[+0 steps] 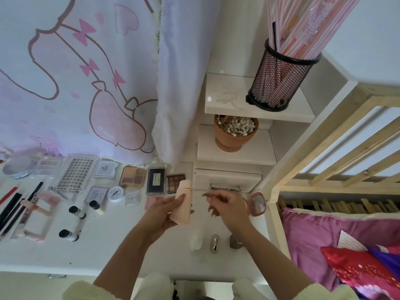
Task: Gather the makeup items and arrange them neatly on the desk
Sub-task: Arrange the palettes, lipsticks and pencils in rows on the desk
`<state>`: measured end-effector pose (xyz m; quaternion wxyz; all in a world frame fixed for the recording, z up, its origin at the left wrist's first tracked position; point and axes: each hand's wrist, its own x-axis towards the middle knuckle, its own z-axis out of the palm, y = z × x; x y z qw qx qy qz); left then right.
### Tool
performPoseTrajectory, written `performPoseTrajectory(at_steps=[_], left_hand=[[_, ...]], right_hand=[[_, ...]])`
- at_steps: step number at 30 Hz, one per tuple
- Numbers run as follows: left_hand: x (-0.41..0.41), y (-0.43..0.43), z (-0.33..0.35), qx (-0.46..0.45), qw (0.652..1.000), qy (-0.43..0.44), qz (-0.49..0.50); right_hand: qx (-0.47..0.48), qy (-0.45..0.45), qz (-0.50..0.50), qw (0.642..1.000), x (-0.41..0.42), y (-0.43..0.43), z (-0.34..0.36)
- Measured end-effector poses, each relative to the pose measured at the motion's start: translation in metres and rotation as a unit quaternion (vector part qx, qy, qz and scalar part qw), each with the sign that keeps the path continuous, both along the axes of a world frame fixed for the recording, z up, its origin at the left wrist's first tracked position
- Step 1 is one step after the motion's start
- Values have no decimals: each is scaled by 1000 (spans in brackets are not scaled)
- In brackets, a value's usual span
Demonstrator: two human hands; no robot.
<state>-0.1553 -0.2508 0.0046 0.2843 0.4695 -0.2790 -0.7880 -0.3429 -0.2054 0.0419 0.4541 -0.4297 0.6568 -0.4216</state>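
Observation:
My left hand [161,215] grips a peach-pink tube [181,202], held upright above the white desk [121,252]. My right hand [225,207] hovers just right of the tube with fingers loosely spread and holds nothing. Behind the tube, eyeshadow palettes [132,176] and a dark case [156,181] lie in a row along the wall. Small boxes, a white jar [116,194], three black-capped bottles [76,212], pencils and brushes [13,204] are laid out to the left. A pink hand mirror [257,204] lies to the right.
Three small items, white [196,241], silver [215,243] and grey [236,241], sit near the desk's front. White stepped shelves carry a clay pot of cotton swabs [236,132] and a black mesh holder [279,81]. A wooden bed frame [324,148] and pink bedding stand at right.

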Motion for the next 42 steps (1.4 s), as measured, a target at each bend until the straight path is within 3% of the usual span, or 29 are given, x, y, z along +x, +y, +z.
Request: performPoseTrajectory(at_steps=[7, 13, 21, 30, 35, 39, 42], left_hand=[[5, 8, 21, -113, 985, -68, -112], [6, 16, 26, -99, 988, -25, -114], [4, 15, 34, -46, 996, 44, -65], [2, 11, 42, -146, 974, -69, -157], [3, 7, 44, -158, 968, -109, -159], [1, 5, 43, -169, 963, -127, -167], [1, 3, 41, -157, 966, -124, -164]], right_hand=[[38, 15, 28, 999, 4, -21, 3], [21, 32, 61, 997, 6, -20, 1], [-22, -32, 106, 994, -4, -18, 8], [34, -33, 70, 996, -12, -22, 12], [70, -35, 100, 992, -16, -24, 14], [46, 8, 91, 995, -15, -26, 11], [43, -30, 98, 994, -18, -28, 9]])
